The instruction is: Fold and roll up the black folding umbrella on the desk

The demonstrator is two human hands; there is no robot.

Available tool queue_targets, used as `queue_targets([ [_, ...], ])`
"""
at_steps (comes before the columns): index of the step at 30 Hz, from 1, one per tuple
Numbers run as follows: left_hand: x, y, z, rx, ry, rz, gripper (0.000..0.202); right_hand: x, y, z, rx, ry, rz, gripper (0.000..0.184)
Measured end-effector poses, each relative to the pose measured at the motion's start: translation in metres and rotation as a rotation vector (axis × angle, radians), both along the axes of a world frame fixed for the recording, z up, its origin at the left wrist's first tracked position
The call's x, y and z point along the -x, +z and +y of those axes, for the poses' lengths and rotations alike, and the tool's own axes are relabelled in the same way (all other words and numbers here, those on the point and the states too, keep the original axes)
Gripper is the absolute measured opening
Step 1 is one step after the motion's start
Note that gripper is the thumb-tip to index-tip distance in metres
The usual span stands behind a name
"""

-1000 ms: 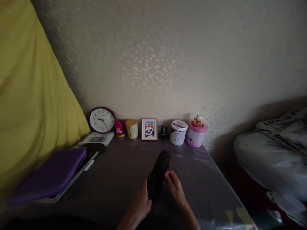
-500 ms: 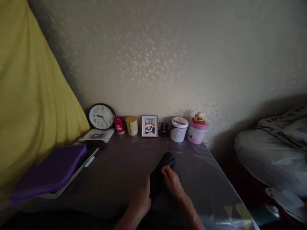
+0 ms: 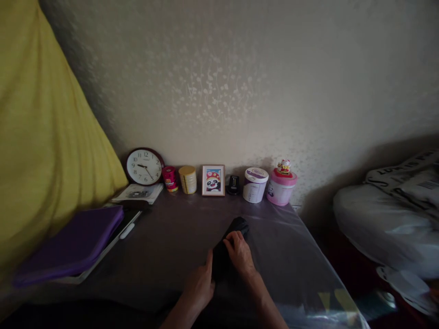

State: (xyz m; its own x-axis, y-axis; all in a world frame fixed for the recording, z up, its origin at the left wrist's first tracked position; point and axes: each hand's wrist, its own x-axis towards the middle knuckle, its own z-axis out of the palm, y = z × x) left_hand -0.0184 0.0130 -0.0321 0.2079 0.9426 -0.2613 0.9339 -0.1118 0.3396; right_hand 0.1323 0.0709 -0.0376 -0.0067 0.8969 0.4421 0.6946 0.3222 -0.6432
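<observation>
A long black bundle of cloth, by its look a folded umbrella (image 3: 222, 261), slants up and to the right above the front of the table. My left hand (image 3: 200, 285) grips its lower left side, thumb pointing up along the cloth. Over its upper middle, my right hand (image 3: 239, 252) pinches the black cloth between thumb and fingers. The far rounded end sticks out beyond my right hand. Dark cloth and my hands hide the near end.
Against the wall stand a clock (image 3: 144, 166), a red can (image 3: 169, 178), a yellow tin (image 3: 188, 180), a framed panda picture (image 3: 213, 181), a small black object (image 3: 233, 185) and two tubs. A purple case (image 3: 72, 242) lies left. Plastic-wrapped bags (image 3: 384, 228) sit right, past the table edge.
My right hand has shifted slightly left and up across the umbrella, its fingers now over the middle of the cloth. My left hand keeps its hold.
</observation>
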Motion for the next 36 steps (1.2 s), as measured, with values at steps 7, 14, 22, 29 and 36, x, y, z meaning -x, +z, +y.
queue_targets([
  [7,0.011,0.006,-0.01,-0.104,0.009,-0.014,0.067,-0.007,0.0,0.0,-0.001,0.094,0.144,0.021],
  [14,0.011,0.008,-0.025,-0.133,0.023,0.002,0.075,-0.041,-0.004,-0.009,0.208,-0.066,0.545,0.038],
  [22,0.018,0.011,-0.026,-0.111,-0.034,0.053,0.079,-0.03,-0.008,-0.02,0.197,0.01,0.526,0.03],
  [29,0.012,0.006,-0.021,-0.19,-0.063,0.058,0.08,-0.003,0.005,-0.012,-0.02,0.077,0.22,0.024],
  [36,0.009,-0.008,-0.018,-0.295,-0.071,0.058,0.071,0.024,0.003,-0.011,0.001,-0.054,-0.13,0.031],
])
